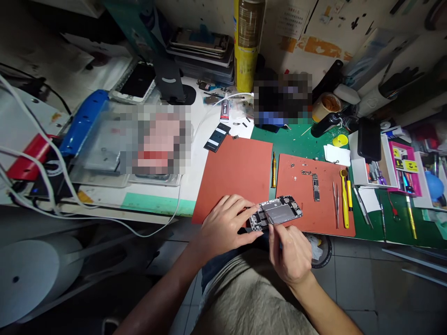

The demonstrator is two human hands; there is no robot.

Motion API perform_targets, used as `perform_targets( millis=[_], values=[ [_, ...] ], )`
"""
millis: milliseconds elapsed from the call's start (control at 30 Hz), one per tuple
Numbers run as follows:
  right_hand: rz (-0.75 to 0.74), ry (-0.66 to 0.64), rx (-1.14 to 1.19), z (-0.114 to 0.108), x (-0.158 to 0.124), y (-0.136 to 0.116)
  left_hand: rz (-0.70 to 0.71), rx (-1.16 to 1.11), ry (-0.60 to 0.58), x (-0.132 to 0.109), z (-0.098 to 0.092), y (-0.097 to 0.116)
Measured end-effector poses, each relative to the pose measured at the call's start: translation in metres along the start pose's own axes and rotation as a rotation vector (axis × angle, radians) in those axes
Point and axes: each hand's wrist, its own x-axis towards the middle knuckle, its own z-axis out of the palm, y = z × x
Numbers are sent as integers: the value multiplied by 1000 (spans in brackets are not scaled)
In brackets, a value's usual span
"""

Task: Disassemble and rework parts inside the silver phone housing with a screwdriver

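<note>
An opened phone housing (pixel 279 213) lies tilted at the front edge of the two red-brown mats, its metal inside facing up. My left hand (pixel 226 221) grips its left end between thumb and fingers. My right hand (pixel 291 251) is closed around a thin metal tool (pixel 270 219), whose tip points into the housing near its middle; the fingers hide most of the tool. A small L-shaped phone circuit board (pixel 316 188) rests on the right mat (pixel 296 167), beyond the housing. A gold screwdriver (pixel 274 170) lies between the mats.
Tweezers (pixel 337 204), a yellow tool (pixel 344 200) and other slim tools lie to the right. White trays (pixel 372 160) with small items stand behind them. A black strip (pixel 217 137) lies beyond the left mat (pixel 230 177). White cables (pixel 139 234) hang over the left table edge.
</note>
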Motion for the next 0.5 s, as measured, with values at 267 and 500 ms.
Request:
perform_targets(
  millis=[267, 500],
  values=[
    [2, 1, 10, 1, -1, 0, 27, 22, 22, 0, 2, -2],
    [15, 2, 61, 2, -5, 2, 13, 31, -4, -1, 2, -2]
  ],
)
